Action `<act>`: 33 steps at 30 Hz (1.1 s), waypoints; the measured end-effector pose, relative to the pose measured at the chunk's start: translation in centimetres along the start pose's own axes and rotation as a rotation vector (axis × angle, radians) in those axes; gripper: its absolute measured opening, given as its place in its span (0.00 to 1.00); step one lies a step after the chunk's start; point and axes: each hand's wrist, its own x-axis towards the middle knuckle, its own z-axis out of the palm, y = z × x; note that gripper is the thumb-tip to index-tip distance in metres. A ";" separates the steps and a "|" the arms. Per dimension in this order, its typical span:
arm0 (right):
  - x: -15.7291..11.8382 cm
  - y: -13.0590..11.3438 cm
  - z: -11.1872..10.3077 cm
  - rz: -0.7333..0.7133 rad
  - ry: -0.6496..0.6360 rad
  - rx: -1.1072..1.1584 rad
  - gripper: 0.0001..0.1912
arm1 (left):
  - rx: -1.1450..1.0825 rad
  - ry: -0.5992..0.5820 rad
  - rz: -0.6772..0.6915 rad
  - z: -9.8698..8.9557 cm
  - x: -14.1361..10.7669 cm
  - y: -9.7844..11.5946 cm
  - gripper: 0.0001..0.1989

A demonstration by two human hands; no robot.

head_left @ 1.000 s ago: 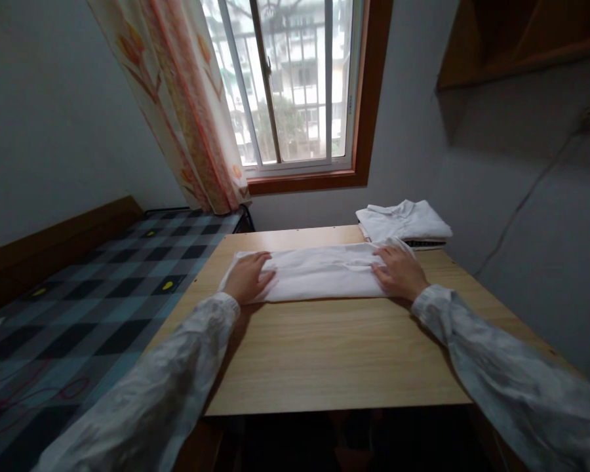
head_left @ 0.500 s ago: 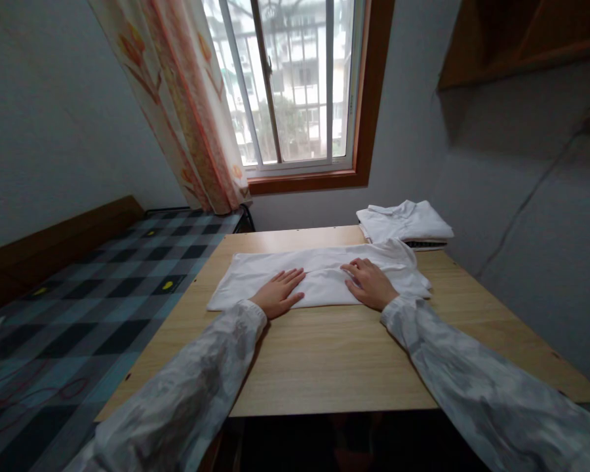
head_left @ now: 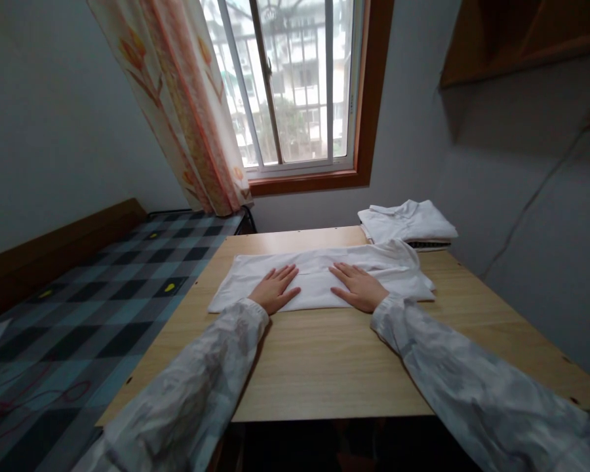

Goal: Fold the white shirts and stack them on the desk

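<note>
A white garment, which looks like a shirt (head_left: 314,262), lies folded into a long strip across the wooden table. Its bunched end, perhaps the collar, is on the right. My left hand (head_left: 275,290) rests flat on the left half of the cloth, fingers stretched out. On the middle-right part my right hand (head_left: 358,287) also lies flat, palm down, with its fingers extended and thumb apart. Neither hand grips the fabric. The cloth under both palms is hidden.
A stack of folded clothes (head_left: 408,221), white on top, sits at the table's back right corner. The light wooden table (head_left: 334,367) stands beside a bed with a checked cover (head_left: 113,295). A wooden shelf (head_left: 521,46) hangs on the right wall.
My right hand has slid a little to the left over the cloth, and its fingers have gone from slightly bent to flat. My left hand has barely moved.
</note>
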 end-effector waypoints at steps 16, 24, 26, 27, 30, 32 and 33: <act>-8.5 10.9 -3.3 0.296 -0.025 -0.129 0.44 | 0.176 -0.011 -0.411 -2.5 -7.2 -8.4 0.42; -11.1 12.5 -5.0 0.164 0.451 0.008 0.31 | 0.224 0.123 -0.200 -4.2 -7.4 -5.7 0.35; -11.1 13.4 -5.0 0.335 0.654 0.054 0.29 | 0.147 0.110 -0.016 -4.4 -7.2 -4.4 0.34; -11.0 13.9 -4.8 0.449 0.691 0.105 0.28 | 0.107 0.086 0.051 -4.4 -7.1 -3.9 0.34; -10.4 14.8 -4.3 0.688 0.578 0.239 0.25 | 0.025 0.019 0.111 -3.8 -6.7 -2.7 0.35; -10.1 14.7 -4.1 0.708 0.498 0.236 0.24 | -0.002 -0.010 0.094 -3.2 -6.6 -2.6 0.36; -10.0 14.4 -4.1 0.696 0.482 0.223 0.23 | -0.005 -0.018 0.087 -3.1 -6.6 -2.8 0.36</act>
